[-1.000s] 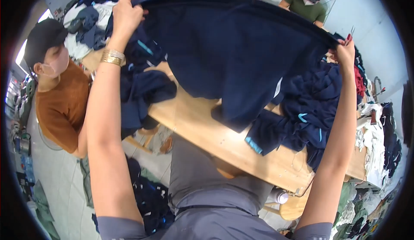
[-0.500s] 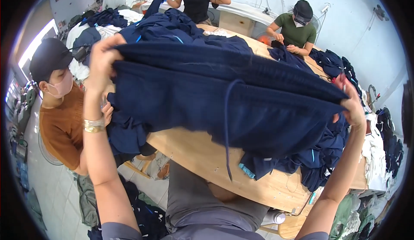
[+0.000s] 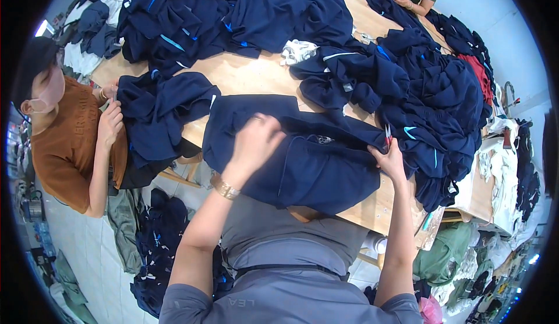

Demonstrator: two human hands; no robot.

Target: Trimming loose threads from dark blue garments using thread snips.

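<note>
The right hand (image 3: pixel 392 162) holds red scissors (image 3: pixel 388 141) at the navy garment (image 3: pixel 329 175), but I cannot tell whether the blurred left hand (image 3: pixel 256 144) grips it.

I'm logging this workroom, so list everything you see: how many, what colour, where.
Spread garment: one, navy, front centre, across the near table edge
Table: at least one, pale wood, centre
Garment piles: at least two, navy, far side and right
Crumpled cloth: one, white, between those piles
Cloth patch: one, red, right pile's outer edge
Pale garments: uncountable, white, far right
Low heaps: several, navy and green, lower left and right
Co-workers: two, brown top left, green top upper right
Snips: one, red and silver, garment's right end
Bracelet: at least one, gold, left wrist
Left grip: one, bare, over the garment, contact unclear
Right grip: one, bare, holding the snips
</note>
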